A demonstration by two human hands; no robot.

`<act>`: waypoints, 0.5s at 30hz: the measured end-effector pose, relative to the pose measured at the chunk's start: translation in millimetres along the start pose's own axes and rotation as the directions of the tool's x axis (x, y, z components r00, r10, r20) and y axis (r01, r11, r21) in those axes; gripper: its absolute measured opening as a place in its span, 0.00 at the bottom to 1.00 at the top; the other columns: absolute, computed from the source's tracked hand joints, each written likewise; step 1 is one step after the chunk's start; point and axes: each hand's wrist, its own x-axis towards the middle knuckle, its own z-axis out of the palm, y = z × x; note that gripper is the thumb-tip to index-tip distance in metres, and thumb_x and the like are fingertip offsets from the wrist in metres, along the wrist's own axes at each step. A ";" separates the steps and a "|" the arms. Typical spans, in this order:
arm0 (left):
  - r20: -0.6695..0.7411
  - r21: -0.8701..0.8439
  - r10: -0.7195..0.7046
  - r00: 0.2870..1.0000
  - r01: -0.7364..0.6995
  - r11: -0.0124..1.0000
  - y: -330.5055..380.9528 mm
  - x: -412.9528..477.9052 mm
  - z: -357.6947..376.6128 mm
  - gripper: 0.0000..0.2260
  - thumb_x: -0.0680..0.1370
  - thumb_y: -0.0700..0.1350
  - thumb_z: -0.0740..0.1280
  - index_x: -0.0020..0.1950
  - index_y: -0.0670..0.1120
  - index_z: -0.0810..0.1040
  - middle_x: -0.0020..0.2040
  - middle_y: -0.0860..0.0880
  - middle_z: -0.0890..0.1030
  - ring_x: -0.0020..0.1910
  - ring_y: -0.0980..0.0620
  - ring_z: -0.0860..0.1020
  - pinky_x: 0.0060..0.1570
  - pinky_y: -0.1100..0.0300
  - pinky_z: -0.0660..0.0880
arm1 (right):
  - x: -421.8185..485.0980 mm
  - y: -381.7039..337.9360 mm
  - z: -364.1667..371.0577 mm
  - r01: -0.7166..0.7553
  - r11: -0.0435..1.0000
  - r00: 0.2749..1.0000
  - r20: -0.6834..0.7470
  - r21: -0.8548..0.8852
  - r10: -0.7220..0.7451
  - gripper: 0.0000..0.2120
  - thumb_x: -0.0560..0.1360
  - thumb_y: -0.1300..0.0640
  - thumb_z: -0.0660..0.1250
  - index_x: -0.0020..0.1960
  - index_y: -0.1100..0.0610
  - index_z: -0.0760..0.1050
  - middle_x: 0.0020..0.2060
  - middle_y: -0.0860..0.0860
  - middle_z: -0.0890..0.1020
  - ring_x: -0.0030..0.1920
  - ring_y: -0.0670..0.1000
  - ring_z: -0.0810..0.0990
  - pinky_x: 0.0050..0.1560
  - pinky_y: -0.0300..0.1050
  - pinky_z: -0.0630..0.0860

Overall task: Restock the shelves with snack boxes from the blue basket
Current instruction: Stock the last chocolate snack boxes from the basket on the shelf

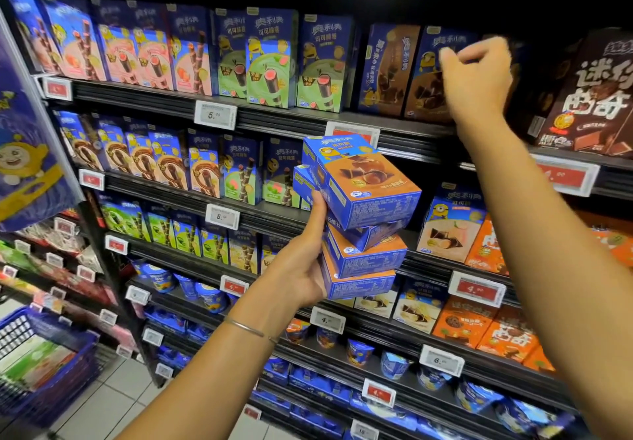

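My left hand [303, 261] grips a stack of three blue-and-orange snack boxes [359, 213], held up in front of the middle shelves. My right hand [474, 78] is raised at the top shelf, fingers loosely curled, in front of the blue-and-brown snack boxes [387, 69] standing there; it looks blurred and nothing shows inside it. The blue basket [44, 364] sits at the lower left on the floor, with green and white packets inside.
Black shelves [284, 117] run across the whole view, packed with upright snack boxes, cups and bags, with price tags on the rails. Dark brown boxes [589, 97] stand at the top right. A blue hanging banner [30, 151] is at the left.
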 end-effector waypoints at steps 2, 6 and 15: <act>0.013 -0.007 0.006 1.000 -0.006 1.000 -1.5 2.6 -5.8 0.33 0.65 0.76 0.68 0.50 0.49 0.90 0.58 0.41 0.86 0.56 0.38 0.86 0.58 0.33 0.79 | -39.0 -12.6 -8.0 0.039 0.999 0.941 0.335 0.036 -0.049 0.16 0.74 0.38 0.70 0.47 0.50 0.78 0.41 0.44 0.80 0.39 0.43 0.81 0.36 0.43 0.77; 0.044 0.000 0.002 0.999 -0.002 1.000 -5.6 6.9 -13.4 0.35 0.65 0.77 0.67 0.52 0.49 0.90 0.60 0.41 0.86 0.59 0.38 0.85 0.64 0.32 0.76 | -89.7 -15.2 -14.8 0.071 0.963 0.587 0.791 -0.261 0.171 0.30 0.71 0.28 0.68 0.50 0.55 0.84 0.41 0.51 0.86 0.39 0.48 0.81 0.38 0.44 0.74; 0.085 -0.078 0.052 0.995 -0.045 0.996 -18.4 12.7 -15.4 0.34 0.67 0.74 0.70 0.59 0.49 0.88 0.63 0.42 0.85 0.62 0.39 0.84 0.65 0.33 0.76 | -111.1 -3.8 -11.1 -0.202 0.978 0.577 0.800 -0.054 0.163 0.16 0.76 0.46 0.73 0.52 0.59 0.84 0.38 0.50 0.87 0.33 0.44 0.82 0.38 0.37 0.76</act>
